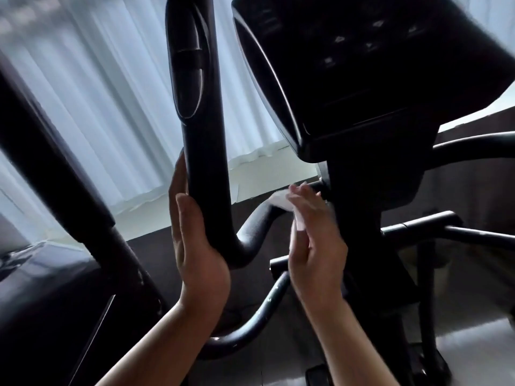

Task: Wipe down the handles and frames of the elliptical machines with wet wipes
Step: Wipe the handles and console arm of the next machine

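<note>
1. I am laying my left hand (195, 240) flat along the lower left side of the black handle (203, 151) of the elliptical machine; its grip is wide open, fingers straight, palm and thumb touching the curved tube where it is bending toward the column.
2. I am holding the white wet wipe (281, 203) in my right hand (315, 240); its grip is partly closed, the fingers curling loosely over the wipe, which is showing above the fingers and below them by the palm.
3. The wipe is lying against the upper end of the bent handle tube, just beside the central column (370, 207) of the frame.
4. The console (362, 65) is sitting atop that column, tilting toward me; its buttons are blurred.
5. A second thick dark bar (47, 140) is crossing the left side diagonally.
6. Pale curtains (97, 93) are hanging behind the machine, above a dark floor (473, 302).
</note>
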Demonstrator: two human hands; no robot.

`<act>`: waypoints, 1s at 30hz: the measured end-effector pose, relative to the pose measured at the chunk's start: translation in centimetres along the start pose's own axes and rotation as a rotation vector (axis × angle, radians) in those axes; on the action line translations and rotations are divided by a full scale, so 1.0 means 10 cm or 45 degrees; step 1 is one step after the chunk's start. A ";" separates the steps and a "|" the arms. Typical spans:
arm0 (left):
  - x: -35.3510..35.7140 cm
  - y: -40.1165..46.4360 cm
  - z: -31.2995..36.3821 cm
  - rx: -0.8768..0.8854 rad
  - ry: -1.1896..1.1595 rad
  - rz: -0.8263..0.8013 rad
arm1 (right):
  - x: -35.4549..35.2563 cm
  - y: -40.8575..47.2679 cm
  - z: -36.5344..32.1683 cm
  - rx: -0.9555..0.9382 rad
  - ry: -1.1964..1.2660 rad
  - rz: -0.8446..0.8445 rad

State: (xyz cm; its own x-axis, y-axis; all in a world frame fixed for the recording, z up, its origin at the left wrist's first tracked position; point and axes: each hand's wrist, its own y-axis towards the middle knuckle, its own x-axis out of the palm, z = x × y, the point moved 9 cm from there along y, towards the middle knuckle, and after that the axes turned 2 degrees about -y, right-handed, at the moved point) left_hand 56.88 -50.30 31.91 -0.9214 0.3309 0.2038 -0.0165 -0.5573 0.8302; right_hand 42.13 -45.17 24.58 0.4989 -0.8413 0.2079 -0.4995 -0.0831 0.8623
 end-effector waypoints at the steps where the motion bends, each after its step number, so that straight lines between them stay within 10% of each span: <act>1: 0.00 -0.01 0.00 0.012 0.005 -0.005 | 0.07 0.07 0.07 -0.180 -0.195 -0.038; 5: 0.02 -0.01 0.02 0.040 0.054 -0.060 | 0.38 0.15 0.66 -0.205 -0.564 -0.258; 11: 0.02 0.02 0.00 0.003 0.057 -0.052 | 0.57 -0.34 0.46 0.699 0.702 -0.131; 24: 0.02 -0.05 -0.08 -0.473 0.012 -0.222 | 0.06 -0.44 -0.61 1.284 1.385 0.072; 27: 0.04 -0.15 -0.04 -0.585 -0.011 -0.384 | -0.30 0.14 -0.77 0.801 1.114 0.322; 30: 0.07 -0.24 0.04 -0.611 -0.072 -0.508 | -0.15 0.63 -1.04 0.130 0.569 0.135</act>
State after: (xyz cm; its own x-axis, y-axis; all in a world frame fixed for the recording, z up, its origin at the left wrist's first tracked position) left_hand 56.44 -48.43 30.28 -0.7865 0.6166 -0.0352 -0.5396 -0.6583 0.5249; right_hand 45.65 -38.84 34.50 0.6862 -0.5373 0.4903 -0.6203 -0.0803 0.7802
